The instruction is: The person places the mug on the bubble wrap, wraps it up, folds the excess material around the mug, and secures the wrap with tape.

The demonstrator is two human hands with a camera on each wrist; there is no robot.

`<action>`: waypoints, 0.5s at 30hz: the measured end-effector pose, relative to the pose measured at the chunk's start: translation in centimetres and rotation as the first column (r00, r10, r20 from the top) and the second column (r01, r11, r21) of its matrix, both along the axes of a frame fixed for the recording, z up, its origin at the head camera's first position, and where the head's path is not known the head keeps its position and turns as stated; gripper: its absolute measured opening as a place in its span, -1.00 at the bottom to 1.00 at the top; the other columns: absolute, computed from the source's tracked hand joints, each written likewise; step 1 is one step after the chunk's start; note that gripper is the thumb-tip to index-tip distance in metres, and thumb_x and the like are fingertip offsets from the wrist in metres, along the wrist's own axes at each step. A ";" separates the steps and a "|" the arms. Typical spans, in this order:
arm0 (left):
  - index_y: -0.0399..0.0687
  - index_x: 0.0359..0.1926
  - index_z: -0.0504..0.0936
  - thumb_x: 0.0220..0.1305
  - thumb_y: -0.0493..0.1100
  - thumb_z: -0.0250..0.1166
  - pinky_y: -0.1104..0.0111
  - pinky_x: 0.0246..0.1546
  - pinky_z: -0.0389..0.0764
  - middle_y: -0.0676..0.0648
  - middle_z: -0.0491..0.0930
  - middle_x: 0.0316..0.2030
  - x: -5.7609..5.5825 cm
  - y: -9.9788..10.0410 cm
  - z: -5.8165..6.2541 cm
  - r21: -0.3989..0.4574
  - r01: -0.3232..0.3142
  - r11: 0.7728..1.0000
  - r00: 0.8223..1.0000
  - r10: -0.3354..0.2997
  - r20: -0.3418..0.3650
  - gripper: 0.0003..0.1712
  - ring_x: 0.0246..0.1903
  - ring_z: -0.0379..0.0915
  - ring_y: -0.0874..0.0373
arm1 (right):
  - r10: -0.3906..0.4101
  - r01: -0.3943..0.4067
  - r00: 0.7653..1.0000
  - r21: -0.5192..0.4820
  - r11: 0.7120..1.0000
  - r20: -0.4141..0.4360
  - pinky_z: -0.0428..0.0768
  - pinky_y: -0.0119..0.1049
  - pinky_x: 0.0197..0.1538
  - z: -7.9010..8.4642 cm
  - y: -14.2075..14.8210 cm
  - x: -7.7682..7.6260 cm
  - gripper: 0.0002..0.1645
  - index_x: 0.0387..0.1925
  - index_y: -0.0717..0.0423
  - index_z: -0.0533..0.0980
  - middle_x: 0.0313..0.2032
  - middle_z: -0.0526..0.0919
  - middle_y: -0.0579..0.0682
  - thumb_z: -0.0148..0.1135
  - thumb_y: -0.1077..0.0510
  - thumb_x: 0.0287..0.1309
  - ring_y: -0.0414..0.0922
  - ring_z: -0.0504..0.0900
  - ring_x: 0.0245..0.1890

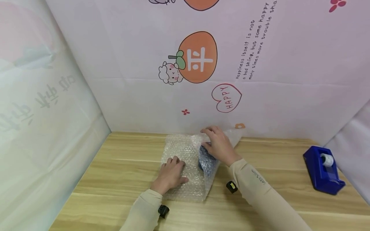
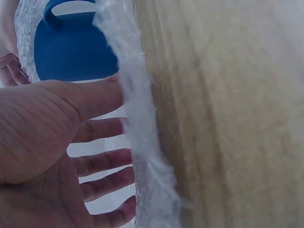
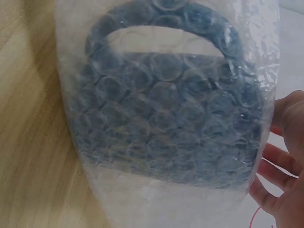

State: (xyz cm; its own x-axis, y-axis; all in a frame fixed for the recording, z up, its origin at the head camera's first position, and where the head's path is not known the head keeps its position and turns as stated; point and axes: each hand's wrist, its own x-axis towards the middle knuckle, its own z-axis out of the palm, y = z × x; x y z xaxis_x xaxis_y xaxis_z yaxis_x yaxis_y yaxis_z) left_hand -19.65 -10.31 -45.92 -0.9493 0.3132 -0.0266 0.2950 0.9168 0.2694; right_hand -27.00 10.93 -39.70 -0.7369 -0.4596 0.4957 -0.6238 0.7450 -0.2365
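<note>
A sheet of clear bubble wrap (image 1: 182,147) lies on the table, its right part folded up over a blue mug (image 2: 76,52). In the left wrist view the mug lies on its side, handle up in the frame; in the right wrist view it shows blurred through the bubbles. My right hand (image 1: 221,146) holds the folded part of the wrap at the far end of the mug, thumb and fingers spread around it. To the left of the mug, my left hand (image 1: 170,175) rests on the flat wrap with fingers extended.
A blue tape dispenser (image 1: 323,170) with a roll of tape stands at the right of the wooden table (image 1: 121,166). A printed pale cloth (image 1: 138,106) hangs behind the table's far edge. Small black devices (image 1: 232,186) are beside both wrists.
</note>
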 end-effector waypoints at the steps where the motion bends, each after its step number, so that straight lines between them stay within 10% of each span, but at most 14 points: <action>1: -0.03 0.11 0.51 -0.01 0.21 0.39 0.00 -0.04 0.40 -0.12 0.37 0.06 0.0 0.0 0.0 0.000 0.000 1.000 1.000 0.000 0.000 -0.29 0.08 0.25 -0.10 | 0.008 -0.008 1.000 -0.003 1.000 -0.007 0.49 -0.09 -0.02 -0.1 0.0 0.0 -0.55 -0.06 0.06 0.56 -0.08 0.50 0.04 0.45 0.16 -0.06 0.01 0.42 -0.02; 7: -0.04 0.10 0.50 -0.01 0.20 0.39 0.00 -0.06 0.40 -0.12 0.37 0.04 0.2 0.0 0.3 -0.005 -0.001 1.000 1.000 0.001 0.006 -0.30 0.06 0.26 -0.10 | 0.085 -0.084 0.996 0.034 0.996 -0.036 0.45 -0.15 -0.10 -0.4 -0.2 0.1 -0.86 -0.38 -0.02 0.66 -0.30 0.54 -0.10 0.37 0.28 -0.01 -0.08 0.45 -0.21; 15: -0.01 0.13 0.49 0.01 0.21 0.38 -0.01 -0.02 0.39 -0.11 0.36 0.08 0.1 0.1 0.3 -0.007 -0.009 1.000 1.000 0.009 0.023 -0.30 0.10 0.23 -0.11 | 0.083 -0.089 0.996 0.165 0.982 0.040 0.42 -0.03 -0.07 -0.4 0.0 0.7 -0.82 -0.26 -0.04 0.66 -0.20 0.61 -0.12 0.22 0.25 0.14 -0.08 0.48 -0.11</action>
